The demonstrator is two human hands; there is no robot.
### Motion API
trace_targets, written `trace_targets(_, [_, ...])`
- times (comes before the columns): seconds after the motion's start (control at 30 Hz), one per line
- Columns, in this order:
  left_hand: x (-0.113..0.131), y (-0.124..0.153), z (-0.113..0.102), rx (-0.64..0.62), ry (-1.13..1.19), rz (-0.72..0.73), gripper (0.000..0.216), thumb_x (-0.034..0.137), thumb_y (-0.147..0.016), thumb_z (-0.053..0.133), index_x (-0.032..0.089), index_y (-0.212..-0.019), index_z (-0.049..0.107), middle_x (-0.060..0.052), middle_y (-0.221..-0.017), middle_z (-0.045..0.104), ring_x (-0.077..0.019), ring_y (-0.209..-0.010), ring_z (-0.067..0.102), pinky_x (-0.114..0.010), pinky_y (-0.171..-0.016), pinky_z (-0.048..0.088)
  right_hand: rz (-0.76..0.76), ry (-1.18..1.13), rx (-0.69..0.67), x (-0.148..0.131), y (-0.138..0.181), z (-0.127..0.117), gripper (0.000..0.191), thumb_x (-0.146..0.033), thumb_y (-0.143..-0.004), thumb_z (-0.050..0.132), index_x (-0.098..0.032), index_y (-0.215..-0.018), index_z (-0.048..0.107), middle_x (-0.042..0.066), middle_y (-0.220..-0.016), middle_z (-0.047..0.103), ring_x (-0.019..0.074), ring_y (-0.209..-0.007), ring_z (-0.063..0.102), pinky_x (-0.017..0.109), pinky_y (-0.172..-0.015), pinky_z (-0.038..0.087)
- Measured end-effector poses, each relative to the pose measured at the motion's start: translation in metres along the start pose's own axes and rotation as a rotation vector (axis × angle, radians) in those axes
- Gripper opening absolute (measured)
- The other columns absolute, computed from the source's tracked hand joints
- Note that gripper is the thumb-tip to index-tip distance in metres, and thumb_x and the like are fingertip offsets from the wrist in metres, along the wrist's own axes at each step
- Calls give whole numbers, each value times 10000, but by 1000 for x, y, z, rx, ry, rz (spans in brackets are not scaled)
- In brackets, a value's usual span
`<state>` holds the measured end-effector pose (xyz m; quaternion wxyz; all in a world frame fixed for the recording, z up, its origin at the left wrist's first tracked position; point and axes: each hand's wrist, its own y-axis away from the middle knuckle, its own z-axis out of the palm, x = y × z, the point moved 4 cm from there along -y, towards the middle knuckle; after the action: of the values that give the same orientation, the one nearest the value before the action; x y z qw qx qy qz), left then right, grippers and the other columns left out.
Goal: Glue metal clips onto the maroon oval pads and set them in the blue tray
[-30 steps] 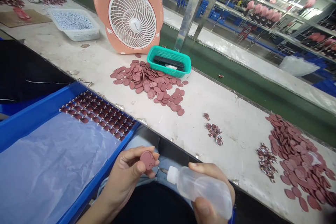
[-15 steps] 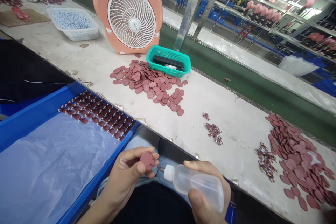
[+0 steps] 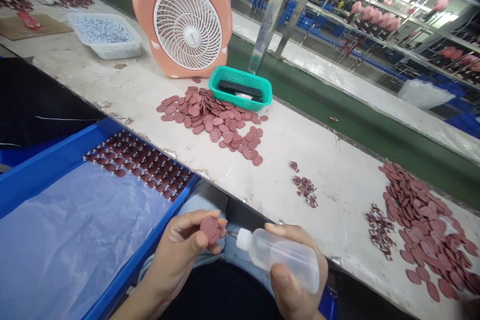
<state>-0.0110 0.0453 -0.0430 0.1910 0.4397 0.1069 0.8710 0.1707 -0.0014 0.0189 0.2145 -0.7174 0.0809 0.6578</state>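
Note:
Between the fingers and thumb of my left hand (image 3: 183, 240) is a small reddish-brown oval disc (image 3: 210, 230) with small holes near one edge. My right hand (image 3: 298, 265) is wrapped round a translucent white squeeze bottle (image 3: 277, 252). The bottle lies tilted, its white cap and thin metal nozzle (image 3: 231, 233) pointing at the disc's right edge. A short gap appears between the nozzle tip and the disc. Both hands are above my lap, in front of the table edge.
A blue tray (image 3: 150, 240) at left holds rows of small brown pieces on a sheet. On the table (image 3: 270, 185) are disc piles (image 3: 225, 122), small brown bits (image 3: 305, 190), a green basket (image 3: 240, 75) and an orange fan (image 3: 146, 15). A green belt (image 3: 356, 140) runs behind.
The bottle's nozzle has drawn slightly back and up from the disc. My left hand is nearly still. A small brown piece on the green belt has shifted right.

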Motion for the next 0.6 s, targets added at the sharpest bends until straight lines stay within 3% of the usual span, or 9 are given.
trace_targets(0.3, [1, 0, 3, 48, -18, -12, 317, 416, -588, 933, 262, -851, 844, -75, -798, 807, -203, -680, 721, -236, -551, 593, 98, -151, 31, 5, -1, 2, 386, -533, -734, 810, -224, -952, 733, 11, -669, 645, 123, -505, 528, 252, -471, 420])
trace_targets(0.37, [5, -1, 3, 110, -15, 7, 356, 445, -548, 943, 243, -825, 844, -86, -777, 803, -219, -672, 724, -236, -523, 584, 200, -294, 15, 11, -6, 2, 467, -592, -703, 808, -224, -974, 713, -11, -630, 591, 104, -489, 484, 225, -453, 401])
trace_targets(0.47, [10, -4, -5, 289, -15, 21, 419, 472, -475, 960, 217, -784, 838, -87, -745, 798, -245, -676, 733, -236, -495, 582, 429, -604, -67, 24, -19, 4, 565, -730, -764, 657, -225, -1016, 686, -57, -522, 454, 83, -433, 373, 183, -398, 333])
trace_targets(0.53, [10, -8, -15, 362, -13, -21, 455, 459, -398, 981, 209, -748, 829, -85, -728, 801, -257, -656, 736, -242, -469, 583, 488, -685, -116, 33, -34, 5, 522, -674, -824, 593, -229, -1087, 663, -24, -584, 533, 119, -485, 471, 219, -443, 419])
trace_targets(0.6, [9, -15, -28, 390, -8, -20, 472, 442, -364, 989, 218, -743, 820, -71, -731, 807, -248, -630, 731, -235, -445, 579, 423, -478, -192, 42, -51, 6, 476, -514, -833, 601, -237, -1220, 600, 37, -805, 664, 181, -675, 623, 312, -629, 544])
